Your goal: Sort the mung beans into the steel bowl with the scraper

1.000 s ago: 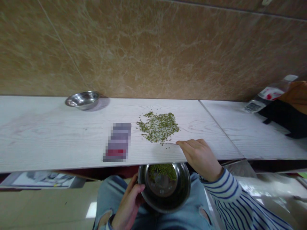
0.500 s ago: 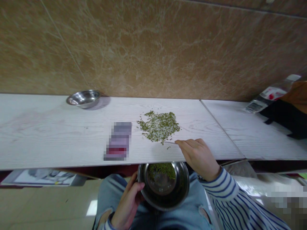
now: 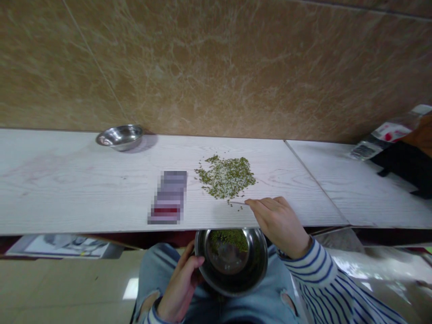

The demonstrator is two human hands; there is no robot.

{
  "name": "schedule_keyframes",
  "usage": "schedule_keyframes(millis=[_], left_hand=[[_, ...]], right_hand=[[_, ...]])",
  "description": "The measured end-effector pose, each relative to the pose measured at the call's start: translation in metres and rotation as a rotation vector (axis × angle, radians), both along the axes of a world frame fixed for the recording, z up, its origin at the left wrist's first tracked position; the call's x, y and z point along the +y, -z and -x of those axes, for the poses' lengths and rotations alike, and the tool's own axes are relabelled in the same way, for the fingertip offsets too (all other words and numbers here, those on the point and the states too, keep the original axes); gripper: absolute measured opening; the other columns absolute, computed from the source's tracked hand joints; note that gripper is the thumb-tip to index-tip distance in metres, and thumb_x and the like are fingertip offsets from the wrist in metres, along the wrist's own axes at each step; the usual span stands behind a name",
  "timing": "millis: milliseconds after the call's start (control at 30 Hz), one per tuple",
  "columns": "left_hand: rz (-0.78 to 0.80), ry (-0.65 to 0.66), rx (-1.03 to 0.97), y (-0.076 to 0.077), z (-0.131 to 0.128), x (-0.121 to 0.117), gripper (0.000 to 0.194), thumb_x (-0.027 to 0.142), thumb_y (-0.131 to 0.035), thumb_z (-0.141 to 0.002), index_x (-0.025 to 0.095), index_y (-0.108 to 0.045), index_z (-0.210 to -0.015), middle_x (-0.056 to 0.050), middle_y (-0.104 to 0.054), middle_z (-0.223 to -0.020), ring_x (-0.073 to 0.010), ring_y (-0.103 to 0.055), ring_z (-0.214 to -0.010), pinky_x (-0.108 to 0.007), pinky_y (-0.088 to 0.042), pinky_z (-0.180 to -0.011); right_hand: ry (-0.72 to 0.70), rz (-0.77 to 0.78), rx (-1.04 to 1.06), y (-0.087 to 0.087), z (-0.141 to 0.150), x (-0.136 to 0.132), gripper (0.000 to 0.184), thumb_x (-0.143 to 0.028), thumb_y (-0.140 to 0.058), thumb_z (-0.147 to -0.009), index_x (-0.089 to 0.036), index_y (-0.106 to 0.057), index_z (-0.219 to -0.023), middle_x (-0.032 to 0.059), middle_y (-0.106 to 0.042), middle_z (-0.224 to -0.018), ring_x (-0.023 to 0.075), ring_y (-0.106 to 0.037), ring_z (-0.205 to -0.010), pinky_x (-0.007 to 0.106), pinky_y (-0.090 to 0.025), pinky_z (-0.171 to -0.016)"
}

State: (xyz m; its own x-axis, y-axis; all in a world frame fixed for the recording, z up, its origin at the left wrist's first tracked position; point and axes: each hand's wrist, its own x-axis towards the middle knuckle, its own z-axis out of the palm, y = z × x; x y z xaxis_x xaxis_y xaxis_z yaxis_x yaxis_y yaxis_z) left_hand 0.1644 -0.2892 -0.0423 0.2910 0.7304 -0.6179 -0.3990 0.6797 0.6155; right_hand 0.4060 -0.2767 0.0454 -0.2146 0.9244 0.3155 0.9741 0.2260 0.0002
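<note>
Spread over the white wood-grain table (image 3: 84, 189) is a loose patch of green beans (image 3: 226, 177), which look like mung beans, with small white grains among them. My right hand (image 3: 275, 222) is closed on a thin, pale, stick-like tool (image 3: 237, 202). Its tip lies beside a few stray beans at the patch's near side. My left hand (image 3: 185, 276) grips the left rim of a steel bowl (image 3: 232, 285), thumb over the edge. The bowl rests at my lap, under the table's front edge, and green beans lie at its far side.
A smaller steel bowl (image 3: 120, 138) stands at the back left by the marbled wall (image 3: 209, 67). A blurred-out flat rectangle (image 3: 168, 196) lies left of the beans. Far right are a plastic bottle (image 3: 384, 136) and a black item (image 3: 401, 166).
A few beans at the near side of the patch have shifted slightly toward the table's front edge, by the tool's tip. My left hand still holds the bowl; the view has shifted slightly.
</note>
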Motion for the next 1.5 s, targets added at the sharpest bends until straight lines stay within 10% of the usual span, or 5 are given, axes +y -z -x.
schedule_keyframes(millis=[1500], left_hand=[[-0.038, -0.012, 0.019, -0.003, 0.011, 0.0, 0.038, 0.022, -0.058, -0.072, 0.026, -0.057, -0.11, -0.001, -0.064, -0.107, -0.0207, -0.055, -0.099, -0.03, -0.046, -0.075]], right_hand=[[-0.011, 0.081, -0.03, -0.01, 0.027, 0.023, 0.024, -0.016, -0.044, -0.09, -0.02, -0.057, -0.11, 0.0027, -0.068, -0.085, 0.0153, -0.057, -0.08, 0.031, -0.026, -0.072]])
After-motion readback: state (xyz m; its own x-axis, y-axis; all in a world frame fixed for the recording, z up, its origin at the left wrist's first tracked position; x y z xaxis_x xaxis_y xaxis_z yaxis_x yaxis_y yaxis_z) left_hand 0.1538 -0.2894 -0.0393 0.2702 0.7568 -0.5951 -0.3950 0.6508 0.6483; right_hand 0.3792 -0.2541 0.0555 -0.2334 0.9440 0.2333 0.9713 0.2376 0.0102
